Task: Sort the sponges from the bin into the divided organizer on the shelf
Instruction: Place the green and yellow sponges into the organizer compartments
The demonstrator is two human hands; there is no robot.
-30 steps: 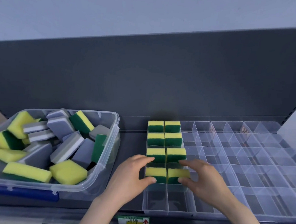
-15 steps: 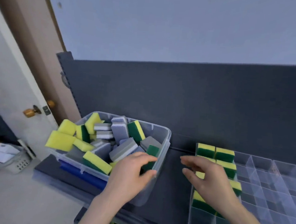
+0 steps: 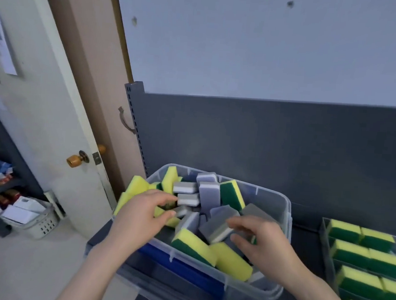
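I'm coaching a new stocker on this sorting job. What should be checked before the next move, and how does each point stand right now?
1. Both hands over the bin: ok; the left hand and right hand are above its sponges.
2. A sponge firmly held: cannot tell; the left hand's fingers curl by a small grey sponge, the right hand's reach over a larger grey sponge, and both are blurred.
3. Yellow-green sponges available in the bin: ok; several lie near its front wall.
4. Organizer rows tidy: ok; the placed sponges sit in pairs, side by side.
5. Free compartment in view: cannot tell; the frame cuts off the organizer.
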